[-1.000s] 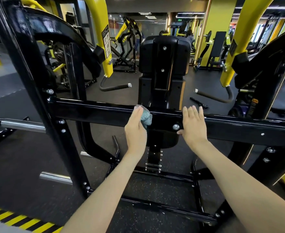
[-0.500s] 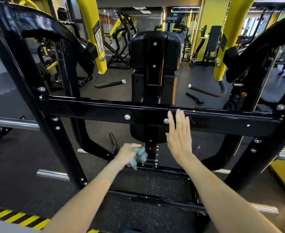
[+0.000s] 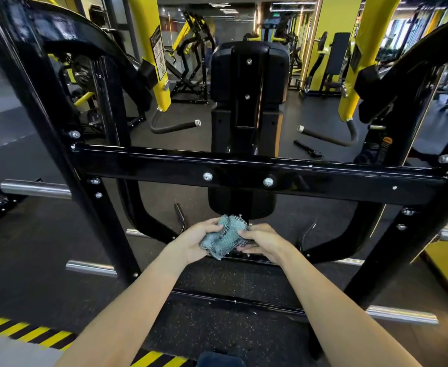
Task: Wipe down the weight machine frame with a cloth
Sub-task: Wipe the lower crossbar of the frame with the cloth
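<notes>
The weight machine frame [image 3: 45,123] fills the space in front of the person, black and glossy. Its slanted uprights stand on either side, and a broad crossbar [image 3: 138,168] runs between them at about chest height. Behind the bar is the back of the padded seat [image 3: 248,75]. Both arms reach forward and down under the crossbar, and the hands meet low in the middle, clear of the metal. Neither hand touches the frame, so this looks like a pause in the wiping to sort out the rag, not a stroke. The left hand [image 3: 195,242] lies palm-up and cups the cloth [image 3: 224,235] from below, with its fingers [image 3: 211,228] curled over the near edge. The right hand [image 3: 265,241] comes in from the other side, and its fingers [image 3: 244,235] pinch the opposite edge of the fabric. The cloth is a small crumpled blue-grey piece of mesh, bunched between the two hands just below the seat pad and in front of the lower rails. I'd guess it is being refolded or turned to a fresh face. The next move would be to settle it into one hand with a flat pad showing. That hand could then lift it to the crossbar or an upright and press it on firmly, working round the two bolts [image 3: 207,176] at the bar's centre. Those bolts could snag the open weave.
</notes>
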### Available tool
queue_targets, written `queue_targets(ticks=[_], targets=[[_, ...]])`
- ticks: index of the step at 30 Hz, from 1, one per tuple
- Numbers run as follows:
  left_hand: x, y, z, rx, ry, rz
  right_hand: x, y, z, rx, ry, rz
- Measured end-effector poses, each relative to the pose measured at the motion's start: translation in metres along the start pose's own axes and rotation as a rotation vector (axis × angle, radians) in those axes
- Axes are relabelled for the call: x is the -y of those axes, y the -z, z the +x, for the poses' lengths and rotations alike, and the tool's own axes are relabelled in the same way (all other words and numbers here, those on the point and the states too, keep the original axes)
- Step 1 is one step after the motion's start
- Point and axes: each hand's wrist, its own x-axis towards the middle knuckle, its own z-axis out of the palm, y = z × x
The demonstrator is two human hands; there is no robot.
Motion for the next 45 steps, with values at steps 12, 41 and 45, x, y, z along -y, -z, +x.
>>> queue_targets(ticks=[12,41,45], targets=[[0.022,-0.003,0.005,-0.139,-0.115,0.230,-0.005,-0.015,0.004,0.028,0.014,0.110],[0.017,0.010,0.012,0.205,0.087,0.525,0.027,-0.003,-0.016,-0.008,0.081,0.330],[0.010,0.005,0.018,0.189,0.061,0.572,0.012,0.017,-0.017,-0.160,0.031,0.246]])
